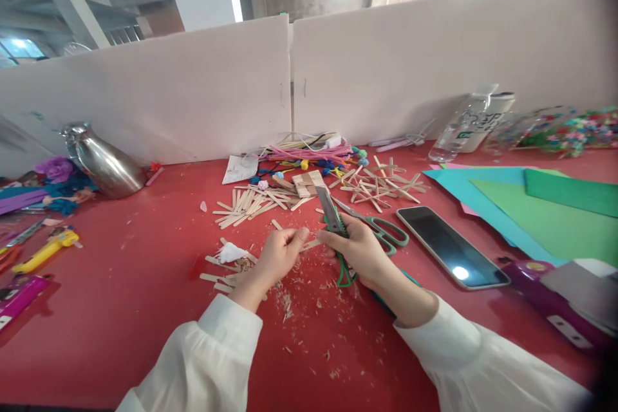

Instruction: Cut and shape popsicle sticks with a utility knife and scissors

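The left hand (279, 257) pinches the end of a short wooden stick (311, 245) between thumb and finger, low over the middle of the red bench (145, 309). The right hand (360, 248) is closed around a green-handled knife (330, 211), its blade pointing up and away from the person, while its thumb lies at the other end of the stick, so the stick spans the gap between the two hands. Pale shavings (286, 302) are scattered over the bench below and between the wrists. Behind the left hand lies a loose pile of sticks (246, 205); a smaller heap, with a crumpled white scrap (232, 252) on it, sits just beside the left wrist. Scissors (403, 236) with grey-green handles lie just beyond the right hand, partly hidden by it, and a phone (449, 248) rests face up to their right. Sheets of blue and green paper (521, 212) are spread farther right, near a clear bottle (461, 129) that leans in this view. A metal jug (103, 164) stands well apart at the far left, before a white partition (145, 96).
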{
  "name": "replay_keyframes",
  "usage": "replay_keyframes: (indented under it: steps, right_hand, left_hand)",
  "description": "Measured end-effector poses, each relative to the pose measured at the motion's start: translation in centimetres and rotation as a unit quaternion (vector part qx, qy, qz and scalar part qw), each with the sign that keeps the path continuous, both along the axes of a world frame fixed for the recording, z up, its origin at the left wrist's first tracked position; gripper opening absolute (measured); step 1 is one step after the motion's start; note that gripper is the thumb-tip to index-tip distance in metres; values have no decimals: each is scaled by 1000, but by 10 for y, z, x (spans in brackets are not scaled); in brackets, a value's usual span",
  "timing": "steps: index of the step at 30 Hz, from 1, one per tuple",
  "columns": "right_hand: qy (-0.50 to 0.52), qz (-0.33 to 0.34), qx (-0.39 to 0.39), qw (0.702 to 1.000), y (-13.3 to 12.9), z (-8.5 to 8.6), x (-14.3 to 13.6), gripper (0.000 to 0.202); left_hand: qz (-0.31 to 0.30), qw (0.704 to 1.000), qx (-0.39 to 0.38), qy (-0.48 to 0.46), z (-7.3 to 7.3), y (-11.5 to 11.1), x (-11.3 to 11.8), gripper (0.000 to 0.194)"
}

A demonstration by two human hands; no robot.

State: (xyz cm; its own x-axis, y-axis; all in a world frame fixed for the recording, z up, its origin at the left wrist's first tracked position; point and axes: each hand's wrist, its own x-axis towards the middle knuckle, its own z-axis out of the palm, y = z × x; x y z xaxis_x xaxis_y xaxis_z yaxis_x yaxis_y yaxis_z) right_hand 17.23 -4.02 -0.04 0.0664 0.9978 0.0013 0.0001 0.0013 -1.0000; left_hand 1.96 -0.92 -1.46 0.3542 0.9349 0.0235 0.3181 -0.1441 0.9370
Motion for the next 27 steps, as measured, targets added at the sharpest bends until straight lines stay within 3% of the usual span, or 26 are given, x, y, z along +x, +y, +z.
replay_keyframes:
  steps: [3,8,10,14,21,24,27]
  right_hand:
    - [20,-4,-8,1000,-1,-1,1,22]
    - [41,-33,-4,999,4,-6,8,26]
    - [39,-35,-1,999,6,-6,11,28]
    - [20,-18,0,1000,4,-4,12,28]
    - [49,52,-35,997,-8,-5,0,28]
    - [69,61,-51,994,-10,-6,-4,30]
    - [78,50,-54,994,-11,-6,-6,32]
  left_hand:
    - [21,998,-55,-31,2,1,0,41]
    - [-77,989,-117,-40,11,-2,-3,37]
    - [-82,991,-98,-40,12,-2,-4,32]
    - [-10,993,-79,-82,12,-1,-4,23]
    - [55,987,-15,-150,12,-5,1,37]
    - [46,989,6,-137,12,-10,1,40]
    - [-3,995,12,-94,14,-15,3,36]
